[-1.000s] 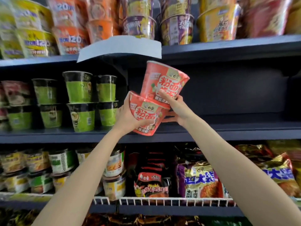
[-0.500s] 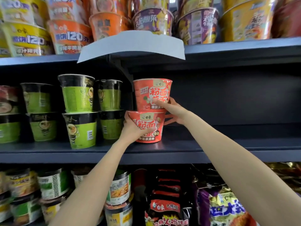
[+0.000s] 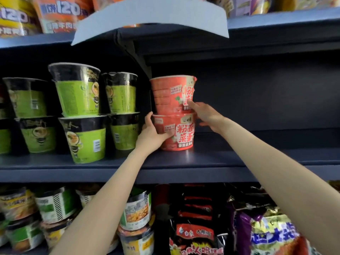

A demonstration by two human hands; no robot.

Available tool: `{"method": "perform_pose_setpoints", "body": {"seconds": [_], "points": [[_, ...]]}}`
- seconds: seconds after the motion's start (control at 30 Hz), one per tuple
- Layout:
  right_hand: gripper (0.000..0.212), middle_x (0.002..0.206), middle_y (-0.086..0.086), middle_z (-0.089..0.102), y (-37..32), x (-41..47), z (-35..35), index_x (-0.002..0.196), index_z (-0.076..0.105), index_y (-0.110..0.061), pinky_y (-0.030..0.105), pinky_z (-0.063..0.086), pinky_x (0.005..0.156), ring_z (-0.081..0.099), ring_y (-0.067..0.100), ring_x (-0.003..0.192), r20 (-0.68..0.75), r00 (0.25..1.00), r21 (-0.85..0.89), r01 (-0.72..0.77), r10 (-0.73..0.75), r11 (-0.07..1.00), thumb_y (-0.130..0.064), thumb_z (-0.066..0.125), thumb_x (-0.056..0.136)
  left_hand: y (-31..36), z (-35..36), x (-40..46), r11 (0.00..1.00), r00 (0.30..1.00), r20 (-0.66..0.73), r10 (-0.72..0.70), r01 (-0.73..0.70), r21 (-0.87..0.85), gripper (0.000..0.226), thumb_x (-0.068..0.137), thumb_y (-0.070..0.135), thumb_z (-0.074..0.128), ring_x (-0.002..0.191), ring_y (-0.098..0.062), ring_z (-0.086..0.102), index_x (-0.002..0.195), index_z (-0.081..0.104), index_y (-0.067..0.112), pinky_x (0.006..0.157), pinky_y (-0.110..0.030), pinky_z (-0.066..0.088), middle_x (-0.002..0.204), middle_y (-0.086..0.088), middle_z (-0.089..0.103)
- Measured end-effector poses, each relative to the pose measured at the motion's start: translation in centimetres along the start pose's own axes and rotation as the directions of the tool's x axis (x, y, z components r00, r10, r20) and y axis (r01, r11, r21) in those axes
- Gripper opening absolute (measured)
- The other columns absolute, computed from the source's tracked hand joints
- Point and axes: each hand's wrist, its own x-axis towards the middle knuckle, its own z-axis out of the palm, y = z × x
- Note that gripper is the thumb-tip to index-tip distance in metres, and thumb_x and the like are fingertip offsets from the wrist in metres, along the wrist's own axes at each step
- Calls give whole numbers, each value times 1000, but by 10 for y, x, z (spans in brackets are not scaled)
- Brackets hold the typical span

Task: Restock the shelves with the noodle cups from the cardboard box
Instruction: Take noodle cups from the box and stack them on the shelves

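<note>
Two red noodle cups stand stacked on the dark blue middle shelf point(image 3: 211, 159). The lower red cup point(image 3: 181, 132) sits on the shelf board. My left hand point(image 3: 152, 133) grips its left side, thumb across the front. The upper red cup point(image 3: 169, 94) rests upright on the lower one. My right hand point(image 3: 206, 115) touches the upper cup's lower right with straight fingers. The cardboard box is out of view.
Green and black noodle cups point(image 3: 81, 115) stand stacked just left of the red ones. To the right the middle shelf is bare. A white paper tag point(image 3: 150, 17) hangs from the upper shelf. Cups and snack bags point(image 3: 195, 234) fill the shelf below.
Both red cups have gone from tilted in the air to stacked upright on the shelf, set deeper beside the green cups. My right hand's fingers have straightened. The camera has moved closer.
</note>
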Motion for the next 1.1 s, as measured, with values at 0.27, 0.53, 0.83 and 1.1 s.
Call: {"method": "perform_pose_setpoints", "body": {"seconds": [0.27,0.53,0.83,1.1], "points": [[29,118,-9,63,13,-134,-32,120,61,-22,27,43,100,55,8,114,-246,925,28,306,-290,951,-21,60,91,31,-4,-76,963,899,-352,261,-219,156,65,84,40,64,119,-18,50,140,37,20,96,-37,44,135,-2,49],[15,86,-8,71,128,-336,-48,105,66,-19,17,52,74,67,5,82,-315,896,-149,280,-314,948,-14,57,94,41,79,-254,778,758,-182,627,-619,107,18,91,22,54,71,-7,58,96,68,11,72,-19,46,74,11,61],[19,75,5,68,333,-564,-45,92,67,-13,25,41,44,65,29,57,-123,972,-534,-236,202,812,-15,57,76,-32,233,-473,954,777,585,235,-299,15,19,85,28,56,70,2,46,97,69,21,67,-9,37,75,20,53],[31,113,16,63,492,-708,-13,115,64,-10,41,46,79,56,38,104,-131,656,-440,-710,743,550,-8,62,84,-127,381,-595,959,379,886,-268,18,283,21,83,24,63,83,-13,64,104,67,25,77,-31,51,80,13,63]]}}
